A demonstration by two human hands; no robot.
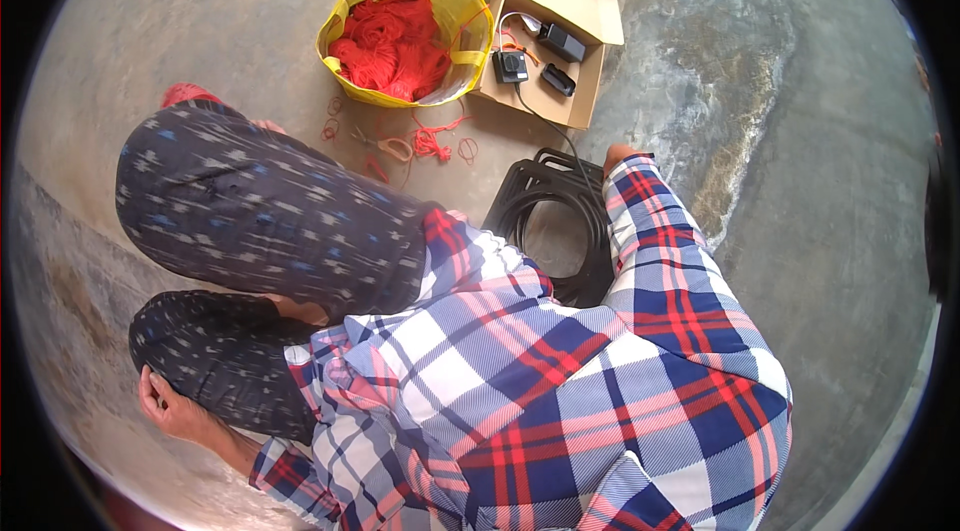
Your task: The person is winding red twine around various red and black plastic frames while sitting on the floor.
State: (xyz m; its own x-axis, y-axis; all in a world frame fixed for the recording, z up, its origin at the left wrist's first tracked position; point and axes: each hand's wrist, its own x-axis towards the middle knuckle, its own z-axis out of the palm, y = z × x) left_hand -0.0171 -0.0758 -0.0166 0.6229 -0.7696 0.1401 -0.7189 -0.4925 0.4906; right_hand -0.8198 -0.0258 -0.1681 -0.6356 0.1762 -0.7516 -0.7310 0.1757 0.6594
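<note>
Underneath, mottled grey floor (850,211); right fingers (618,158) near black frame (518,199).

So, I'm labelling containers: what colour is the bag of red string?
The bag is yellow; the head view shows it best.

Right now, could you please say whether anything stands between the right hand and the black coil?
Nothing visible blocks the way; only a thin cable trails from the box onto the black coil, beside the right hand.

The far bag (455,3) looks like glossy plastic, the red strands (395,46) inside fibrous. The box (545,99) to its right is matt cardboard. Trousers (260,201) and checked shirt (620,391) are cloth, the floor (850,181) worn-looking concrete.
</note>
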